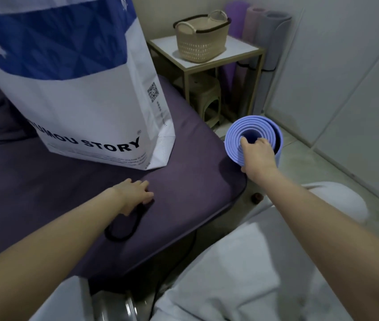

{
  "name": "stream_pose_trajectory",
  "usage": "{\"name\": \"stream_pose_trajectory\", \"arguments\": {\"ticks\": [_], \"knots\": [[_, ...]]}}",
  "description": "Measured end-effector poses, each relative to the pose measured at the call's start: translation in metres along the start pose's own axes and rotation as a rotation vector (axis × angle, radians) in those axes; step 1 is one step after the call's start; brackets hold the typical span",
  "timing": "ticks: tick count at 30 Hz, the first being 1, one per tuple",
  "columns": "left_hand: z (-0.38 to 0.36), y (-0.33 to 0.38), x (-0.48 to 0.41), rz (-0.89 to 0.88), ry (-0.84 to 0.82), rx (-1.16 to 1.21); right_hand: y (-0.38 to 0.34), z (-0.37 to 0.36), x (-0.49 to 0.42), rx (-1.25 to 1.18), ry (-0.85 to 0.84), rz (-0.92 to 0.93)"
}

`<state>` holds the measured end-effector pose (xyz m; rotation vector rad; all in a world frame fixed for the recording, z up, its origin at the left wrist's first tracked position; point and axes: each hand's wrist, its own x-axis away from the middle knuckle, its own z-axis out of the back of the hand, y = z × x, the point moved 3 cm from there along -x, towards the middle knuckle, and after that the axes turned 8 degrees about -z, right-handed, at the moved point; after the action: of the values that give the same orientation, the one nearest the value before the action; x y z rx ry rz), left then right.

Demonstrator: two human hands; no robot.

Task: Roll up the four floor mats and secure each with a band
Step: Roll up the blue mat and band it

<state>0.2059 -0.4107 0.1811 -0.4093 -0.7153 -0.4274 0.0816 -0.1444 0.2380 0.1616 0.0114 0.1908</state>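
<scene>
Purple cushion [184, 181]: left hand [135, 195] touches band [123, 232] (right hand [256, 156] grips rolled mat [234, 137]).

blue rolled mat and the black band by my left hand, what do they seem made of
Rolled mat: likely soft foam, matte; thick layers spiral at its end. Black band: probably elastic cord or fabric, matte; it lies limp in a loop. Neither is certain.

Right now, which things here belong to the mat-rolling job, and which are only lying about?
Job: blue rolled mat, held by right hand; black band, at left hand; three rolled mats in the corner.
Lying about: paper bag, basket, side table, stool.
</scene>
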Motion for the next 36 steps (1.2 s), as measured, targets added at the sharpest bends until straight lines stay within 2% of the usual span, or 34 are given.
{"name": "stream_pose_trajectory", "arguments": {"ticks": [4,7,9,11,17,19,21,23,25,29,36], "knots": [[-0.005,0.004,-0.008,0.006,0.115,-0.071,0.000,-0.004,0.009,0.016,0.007,-0.035],[0.006,0.002,-0.016,0.096,0.200,0.028,0.001,-0.005,0.015,0.030,0.020,-0.053],[0.018,0.000,-0.024,0.197,0.314,0.221,0.001,-0.007,0.018,0.033,0.020,-0.065],[0.036,0.002,-0.031,0.269,0.444,0.532,0.002,-0.009,0.020,0.040,0.021,-0.060],[0.120,0.017,-0.052,0.192,0.904,1.409,0.020,-0.010,0.022,0.014,0.006,0.017],[0.146,0.022,-0.056,0.163,1.030,1.522,0.032,-0.012,0.021,0.006,-0.034,0.047],[0.169,0.028,-0.058,0.144,1.104,1.498,0.043,-0.011,0.019,-0.005,-0.052,0.072],[0.186,0.034,-0.065,0.095,1.113,1.434,0.053,-0.006,0.015,-0.029,-0.039,0.075],[0.199,0.043,-0.075,0.076,1.066,1.326,0.063,0.002,0.009,-0.046,0.004,0.058],[0.220,0.063,-0.096,-0.002,0.961,1.282,0.081,0.015,-0.006,-0.024,0.028,0.006],[0.263,0.076,-0.125,-0.139,0.935,1.416,0.099,0.022,-0.022,0.039,0.012,0.009]]}}
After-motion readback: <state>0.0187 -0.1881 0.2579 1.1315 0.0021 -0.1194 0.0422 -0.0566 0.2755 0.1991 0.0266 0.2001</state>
